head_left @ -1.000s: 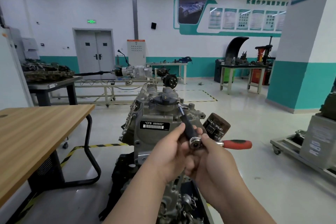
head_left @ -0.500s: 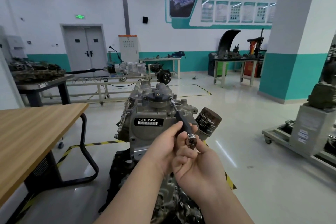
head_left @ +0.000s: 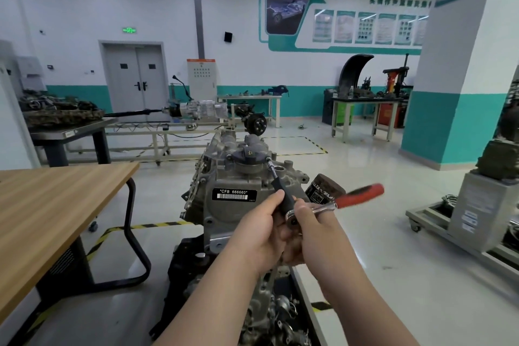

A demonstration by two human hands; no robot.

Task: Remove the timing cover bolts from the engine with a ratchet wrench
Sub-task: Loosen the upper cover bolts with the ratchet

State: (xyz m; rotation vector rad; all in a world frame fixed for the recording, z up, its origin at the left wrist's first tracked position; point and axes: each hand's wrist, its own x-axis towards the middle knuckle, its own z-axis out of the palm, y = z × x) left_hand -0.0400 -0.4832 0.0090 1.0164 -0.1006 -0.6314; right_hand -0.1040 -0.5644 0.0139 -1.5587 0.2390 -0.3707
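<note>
Head view: left hand [head_left: 257, 236] pinches the black extension [head_left: 287, 199]; right hand [head_left: 313, 230] wraps the ratchet [head_left: 324, 208] beside its head, its red handle blurred. The steel tool looks stiff and fairly light, and the handle probably gives the surest grip. The extension's tip meets the engine [head_left: 233, 177] top, the bolt hidden. The filter [head_left: 324, 191] just right may limit swing; a table [head_left: 56, 191] stands left.

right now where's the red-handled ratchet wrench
In the head view, right of centre: the red-handled ratchet wrench sticks out rightward from the right hand, beside the dark cylindrical oil filter on the grey engine.
</note>
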